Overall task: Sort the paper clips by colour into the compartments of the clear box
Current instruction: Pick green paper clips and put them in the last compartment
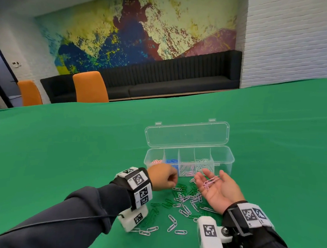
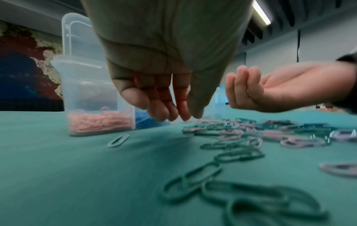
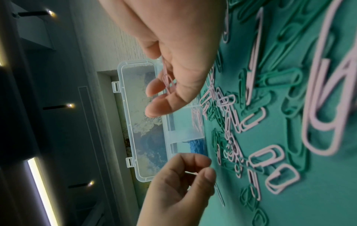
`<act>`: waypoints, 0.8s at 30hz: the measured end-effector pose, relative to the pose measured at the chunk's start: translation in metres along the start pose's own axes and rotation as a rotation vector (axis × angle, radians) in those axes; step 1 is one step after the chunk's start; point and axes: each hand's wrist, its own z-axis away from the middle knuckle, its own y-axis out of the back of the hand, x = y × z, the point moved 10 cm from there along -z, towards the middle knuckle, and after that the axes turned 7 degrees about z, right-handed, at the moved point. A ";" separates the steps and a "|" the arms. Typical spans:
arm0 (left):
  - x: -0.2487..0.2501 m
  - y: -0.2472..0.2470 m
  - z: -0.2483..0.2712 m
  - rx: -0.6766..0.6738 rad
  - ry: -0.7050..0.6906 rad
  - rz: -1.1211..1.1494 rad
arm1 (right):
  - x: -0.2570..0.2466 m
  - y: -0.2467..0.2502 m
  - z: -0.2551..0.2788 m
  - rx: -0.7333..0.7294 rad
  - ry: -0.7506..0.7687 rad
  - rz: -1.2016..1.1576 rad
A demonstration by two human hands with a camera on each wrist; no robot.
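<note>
Upturned right hand (image 1: pixel 217 186) cradles pink clips (image 1: pixel 210 182) lengthwise across relaxed fingers; left hand (image 1: pixel 163 178) pinches one clip.

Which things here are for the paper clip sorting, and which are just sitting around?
For the job:
clear box
loose clips on the cloth
pink clips lying on the right hand
left hand

Just there:
orange chairs
black bench
painted wall

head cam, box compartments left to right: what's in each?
In the clear box: red/salmon clips → blue clips → pink clips → white clips → rightmost compartment, no clips visible.
</note>
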 end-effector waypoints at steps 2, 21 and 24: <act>-0.006 -0.012 0.000 -0.061 0.018 -0.041 | -0.004 0.002 0.001 0.017 0.019 0.002; 0.008 0.008 -0.003 0.074 -0.031 0.171 | -0.004 0.012 -0.001 0.061 -0.001 -0.011; 0.034 0.032 -0.001 0.226 -0.103 0.350 | -0.001 0.009 -0.004 0.049 -0.016 -0.025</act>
